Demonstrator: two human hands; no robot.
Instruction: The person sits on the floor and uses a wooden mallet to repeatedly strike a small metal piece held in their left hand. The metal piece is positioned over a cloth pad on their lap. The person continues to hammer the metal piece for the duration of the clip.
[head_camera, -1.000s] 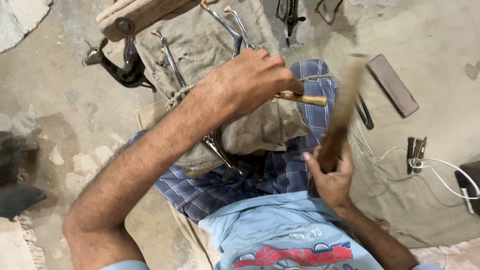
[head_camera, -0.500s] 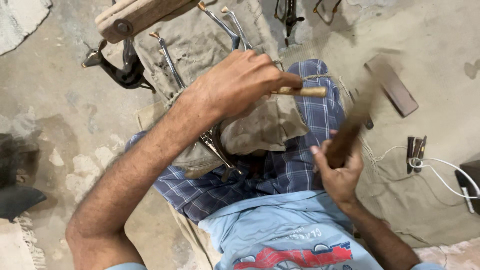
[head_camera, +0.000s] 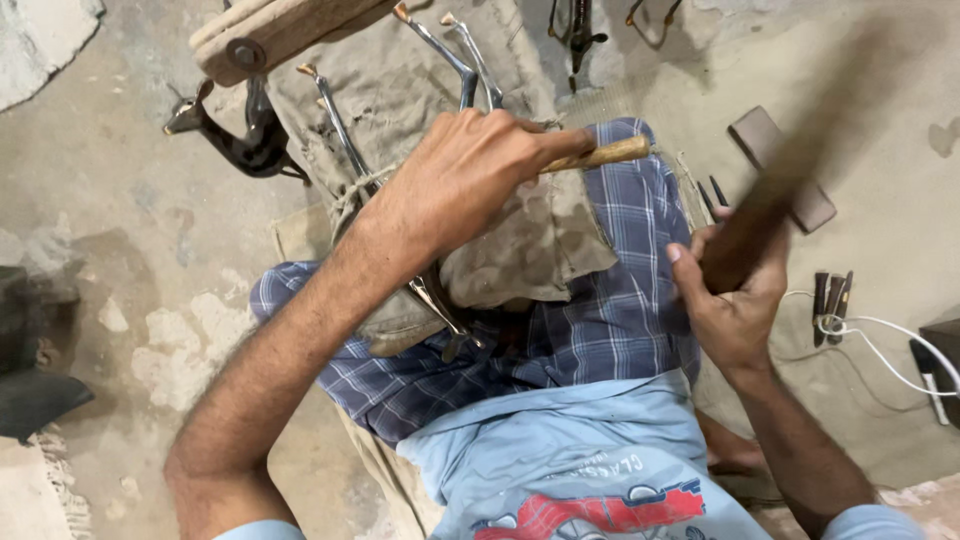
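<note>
Bare concrete floor lies under a cloth-draped lap. Left hand wraps a wooden-handled chisel over the tan cloth; right hand clenches a blurred mallet. A crooked swing could strike knuckles.

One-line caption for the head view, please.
Seated person's left hand grips a wooden-handled tool over a cloth-covered lap, while the right hand holds a motion-blurred mallet raised.
</note>
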